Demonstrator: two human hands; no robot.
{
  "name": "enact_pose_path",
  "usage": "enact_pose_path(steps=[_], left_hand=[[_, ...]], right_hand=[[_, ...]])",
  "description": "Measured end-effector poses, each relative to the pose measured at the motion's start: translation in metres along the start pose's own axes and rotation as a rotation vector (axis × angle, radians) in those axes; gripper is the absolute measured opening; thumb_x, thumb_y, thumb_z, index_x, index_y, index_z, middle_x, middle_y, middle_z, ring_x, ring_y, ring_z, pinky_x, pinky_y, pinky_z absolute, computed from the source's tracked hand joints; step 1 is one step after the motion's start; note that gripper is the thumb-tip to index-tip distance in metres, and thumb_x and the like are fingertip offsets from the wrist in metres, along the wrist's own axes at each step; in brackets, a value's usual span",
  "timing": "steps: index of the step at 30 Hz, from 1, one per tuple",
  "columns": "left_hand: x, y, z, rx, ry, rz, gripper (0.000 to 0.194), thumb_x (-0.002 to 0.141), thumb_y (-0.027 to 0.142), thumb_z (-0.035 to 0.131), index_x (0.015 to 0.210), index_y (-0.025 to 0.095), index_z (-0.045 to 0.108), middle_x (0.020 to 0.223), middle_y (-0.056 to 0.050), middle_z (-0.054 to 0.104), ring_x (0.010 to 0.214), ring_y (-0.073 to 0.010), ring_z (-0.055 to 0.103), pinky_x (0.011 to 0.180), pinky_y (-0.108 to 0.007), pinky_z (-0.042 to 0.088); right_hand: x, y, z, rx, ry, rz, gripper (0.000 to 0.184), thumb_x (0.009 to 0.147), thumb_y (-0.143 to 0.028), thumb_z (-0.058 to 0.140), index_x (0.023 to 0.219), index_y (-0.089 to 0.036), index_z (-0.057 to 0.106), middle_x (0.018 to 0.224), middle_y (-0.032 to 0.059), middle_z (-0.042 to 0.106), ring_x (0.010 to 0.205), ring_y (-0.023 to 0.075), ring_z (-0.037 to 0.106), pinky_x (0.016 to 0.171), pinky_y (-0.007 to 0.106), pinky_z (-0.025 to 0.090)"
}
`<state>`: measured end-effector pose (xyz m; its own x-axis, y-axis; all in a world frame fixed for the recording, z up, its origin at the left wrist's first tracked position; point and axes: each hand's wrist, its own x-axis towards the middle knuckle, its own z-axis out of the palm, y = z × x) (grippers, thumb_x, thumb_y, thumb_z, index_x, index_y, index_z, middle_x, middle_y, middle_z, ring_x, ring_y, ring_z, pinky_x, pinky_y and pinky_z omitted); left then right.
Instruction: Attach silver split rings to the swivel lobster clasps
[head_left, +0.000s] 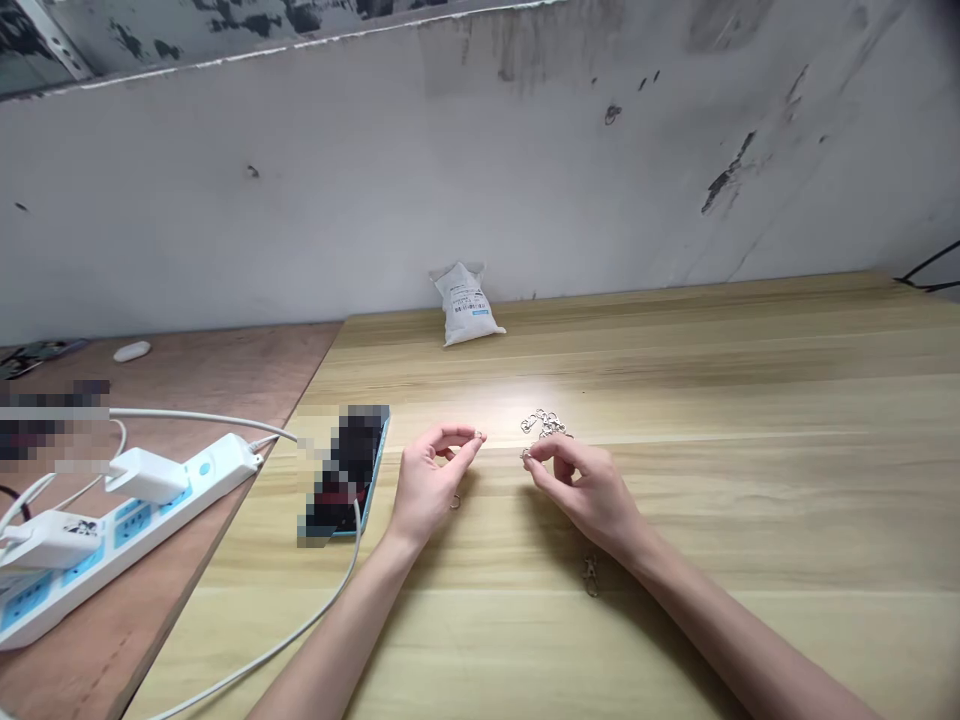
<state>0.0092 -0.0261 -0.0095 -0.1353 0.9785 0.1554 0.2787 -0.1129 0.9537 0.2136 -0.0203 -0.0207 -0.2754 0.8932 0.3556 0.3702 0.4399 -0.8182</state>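
Observation:
My left hand [427, 485] is closed in a pinch, with a small metal ring [479, 434] at its fingertips. Another ring [455, 502] shows at the edge of that hand, near the tabletop. To the right, my right hand [589, 490] pinches a small shiny metal piece [525, 455] between thumb and index finger; its exact shape is too small to make out. Just beyond the right fingers lies a little pile of metal clasps and rings [546, 421], partly hidden by the hand. A single metal swivel clasp [591, 575] rests on the table below my right wrist.
A white printed packet [471, 308] stands by the wall on the wooden table [712, 380]. Left of my left hand lies a phone [352, 470] with a white cable [300, 630]. A white power strip [217, 470] with chargers sits on the adjoining brown surface.

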Motion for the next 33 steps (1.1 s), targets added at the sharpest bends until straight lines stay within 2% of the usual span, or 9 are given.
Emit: enact_pose_path(steps=[5, 8, 10, 12, 14, 18, 27, 33], left_hand=[[-0.0014, -0.0031, -0.0017, 0.041, -0.077, -0.018, 0.017, 0.081, 0.036, 0.071, 0.084, 0.020, 0.073, 0.088, -0.005, 0.076, 0.081, -0.0203, 0.071, 0.075, -0.033, 0.055], [-0.0013, -0.0046, -0.0031, 0.196, -0.106, 0.178, 0.009, 0.083, 0.031, 0.070, 0.081, 0.023, 0.073, 0.099, -0.004, 0.075, 0.104, -0.0236, 0.065, 0.095, -0.042, 0.049], [-0.0009, -0.0050, -0.0041, 0.329, -0.104, 0.330, 0.008, 0.083, 0.028, 0.071, 0.077, 0.023, 0.071, 0.112, -0.003, 0.072, 0.121, -0.0263, 0.055, 0.105, -0.049, 0.039], [-0.0007, -0.0049, -0.0048, 0.412, -0.106, 0.406, 0.009, 0.083, 0.028, 0.070, 0.075, 0.023, 0.069, 0.121, -0.003, 0.068, 0.128, -0.0275, 0.048, 0.107, -0.053, 0.036], [-0.0011, -0.0043, -0.0052, 0.444, -0.124, 0.426, 0.009, 0.085, 0.027, 0.069, 0.077, 0.024, 0.069, 0.125, -0.003, 0.065, 0.130, -0.0273, 0.045, 0.107, -0.053, 0.036], [-0.0024, -0.0027, -0.0050, 0.463, -0.156, 0.434, 0.008, 0.086, 0.027, 0.067, 0.079, 0.027, 0.070, 0.131, -0.001, 0.061, 0.133, -0.0269, 0.041, 0.108, -0.055, 0.034], [-0.0031, -0.0006, -0.0034, 0.457, -0.207, 0.463, 0.016, 0.087, 0.026, 0.066, 0.072, 0.022, 0.065, 0.141, -0.003, 0.055, 0.141, -0.0280, 0.033, 0.111, -0.059, 0.029], [-0.0035, -0.0008, -0.0021, 0.500, -0.210, 0.507, 0.015, 0.087, 0.027, 0.065, 0.074, 0.023, 0.066, 0.145, -0.004, 0.051, 0.145, -0.0285, 0.028, 0.115, -0.063, 0.021]], right_hand=[[-0.0018, 0.0018, 0.0016, -0.001, 0.069, -0.060, 0.005, 0.088, -0.023, 0.061, 0.088, -0.021, 0.065, 0.056, -0.0057, 0.052, 0.047, 0.0101, 0.045, 0.051, 0.025, 0.040], [-0.0005, 0.0006, 0.0004, 0.008, 0.071, -0.095, 0.006, 0.089, -0.022, 0.060, 0.089, -0.022, 0.066, 0.078, 0.0015, 0.065, 0.060, 0.0130, 0.057, 0.058, 0.027, 0.047], [0.0012, 0.0000, -0.0007, -0.028, 0.078, -0.150, 0.007, 0.090, -0.023, 0.060, 0.088, -0.022, 0.067, 0.104, 0.0074, 0.066, 0.087, 0.0189, 0.063, 0.075, 0.034, 0.052], [0.0025, 0.0001, -0.0014, -0.095, 0.096, -0.195, 0.008, 0.090, -0.024, 0.061, 0.087, -0.024, 0.068, 0.120, 0.0091, 0.061, 0.110, 0.0247, 0.058, 0.092, 0.043, 0.049], [0.0030, 0.0010, -0.0016, -0.136, 0.107, -0.209, 0.008, 0.090, -0.025, 0.062, 0.088, -0.025, 0.070, 0.128, 0.0084, 0.058, 0.118, 0.0267, 0.053, 0.098, 0.048, 0.045], [0.0022, 0.0029, -0.0003, -0.145, 0.120, -0.218, 0.008, 0.090, -0.024, 0.062, 0.089, -0.026, 0.070, 0.129, 0.0074, 0.058, 0.123, 0.0270, 0.050, 0.101, 0.050, 0.044], [0.0027, -0.0002, 0.0020, -0.117, 0.105, -0.182, 0.007, 0.091, -0.022, 0.061, 0.087, -0.024, 0.066, 0.135, 0.0066, 0.056, 0.137, 0.0271, 0.038, 0.108, 0.053, 0.038], [0.0006, 0.0000, 0.0027, -0.136, 0.107, -0.168, 0.007, 0.091, -0.023, 0.061, 0.087, -0.024, 0.067, 0.141, 0.0070, 0.051, 0.143, 0.0294, 0.029, 0.110, 0.056, 0.034]])
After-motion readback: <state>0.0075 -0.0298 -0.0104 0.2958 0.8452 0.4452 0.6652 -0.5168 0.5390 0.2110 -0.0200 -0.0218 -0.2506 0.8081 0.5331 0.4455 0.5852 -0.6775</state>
